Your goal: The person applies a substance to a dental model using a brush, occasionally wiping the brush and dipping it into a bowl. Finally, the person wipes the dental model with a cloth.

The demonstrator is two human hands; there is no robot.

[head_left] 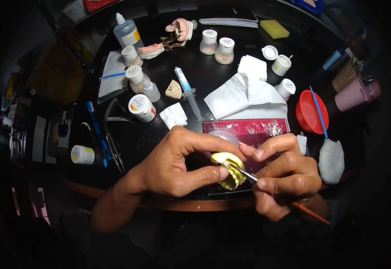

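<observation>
A yellow dental model (234,180) is held near the table's front edge between the thumb and fingers of my left hand (177,161). My right hand (289,177) grips a thin brush (311,212) with a reddish-brown handle and a metal ferrule, and its tip reaches the inside of the model beside my left thumb. The fingertips of both hands come close together above the model. Behind them lies a dark red pad (274,129) with white residue, partly covered by my hands.
Crumpled white paper (231,95) lies behind the pad. A syringe (191,96), a lidded jar (141,108) and bottles stand to the left. On the right are a red bowl (311,112), a grey cloth (331,161) and a pink cup (350,95). A yellow sponge (274,29) lies farther back.
</observation>
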